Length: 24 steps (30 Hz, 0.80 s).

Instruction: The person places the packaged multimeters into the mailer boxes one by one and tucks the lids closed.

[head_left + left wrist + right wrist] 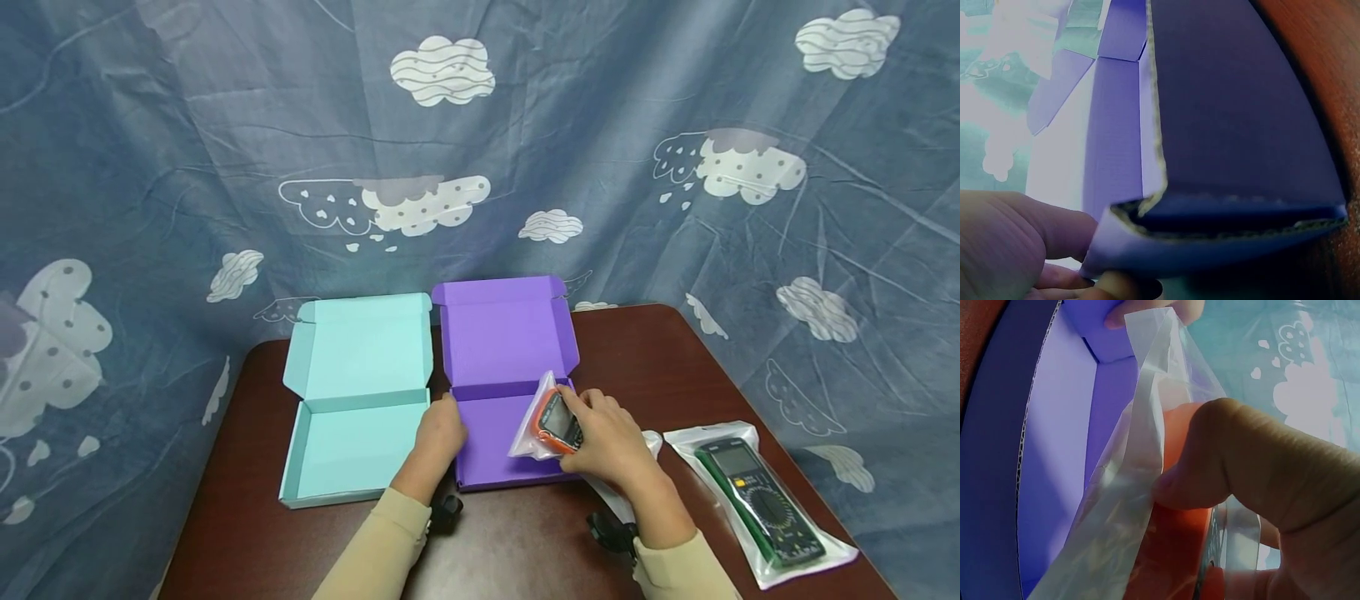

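Note:
My right hand [611, 440] grips an orange multimeter [559, 422] inside a clear plastic bag [528, 430]. It is held over the open purple box [487, 433], tilted. In the right wrist view the thumb presses on the meter's orange side [1175, 550], with the bag bunched around it. My left hand [438, 437] pinches the left wall of the purple box; the left wrist view shows the thumb and fingers at a folded cardboard corner [1141, 240]. To the left stands an open mint-green box [360, 450], its lid up.
A green-and-black multimeter [765, 500] lies in a clear bag [720, 433] on the right of the brown table [517, 550]. Another piece of white plastic [652, 442] shows partly behind my right hand. A blue cloud-patterned curtain [510, 133] hangs behind the table.

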Tool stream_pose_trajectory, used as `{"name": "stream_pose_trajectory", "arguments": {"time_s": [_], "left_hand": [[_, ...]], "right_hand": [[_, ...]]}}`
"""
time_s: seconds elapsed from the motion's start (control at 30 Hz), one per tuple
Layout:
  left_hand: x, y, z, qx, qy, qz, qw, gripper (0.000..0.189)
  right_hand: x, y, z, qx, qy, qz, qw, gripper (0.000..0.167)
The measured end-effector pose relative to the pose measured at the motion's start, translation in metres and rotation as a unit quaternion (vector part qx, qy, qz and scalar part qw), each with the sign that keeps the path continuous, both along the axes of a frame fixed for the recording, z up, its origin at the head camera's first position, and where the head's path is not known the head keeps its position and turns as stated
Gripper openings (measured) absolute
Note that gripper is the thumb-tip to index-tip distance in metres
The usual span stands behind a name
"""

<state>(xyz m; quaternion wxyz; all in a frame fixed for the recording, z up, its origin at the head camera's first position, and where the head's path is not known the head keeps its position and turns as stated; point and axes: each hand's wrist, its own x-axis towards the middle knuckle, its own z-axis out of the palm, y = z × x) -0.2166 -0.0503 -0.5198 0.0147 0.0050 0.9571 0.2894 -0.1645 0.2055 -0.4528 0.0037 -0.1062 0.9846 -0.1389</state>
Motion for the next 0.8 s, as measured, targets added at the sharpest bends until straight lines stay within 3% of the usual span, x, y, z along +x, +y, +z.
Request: {"name": "stream_pose_trajectory", "arguments": {"time_s": [0.8], "left_hand": [[-0.002, 0.000, -0.003, -0.009, 0.018, -0.004, 0.9998, 0.040]], "right_hand": [[-0.025, -0.034, -0.008, 0.031, 0.016, 0.124, 0.9917, 0.108]]}}
